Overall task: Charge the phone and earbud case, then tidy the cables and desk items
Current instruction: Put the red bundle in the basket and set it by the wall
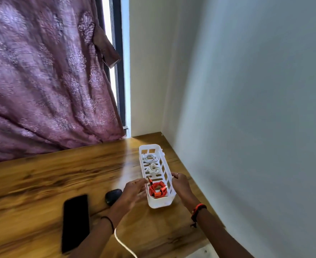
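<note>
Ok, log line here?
left hand open beside basket | right hand holds basket rim | orange cable coiled inside | phone, earbud case on desk

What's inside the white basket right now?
The white basket holds an orange coiled cable nearest, a middle white coil, and a far white coil. Anything beneath them is covered.

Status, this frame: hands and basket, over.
Left hand open beside basket; right hand grips its right rim. Orange cable coiled inside. Phone, earbud case lie left of it.
</note>
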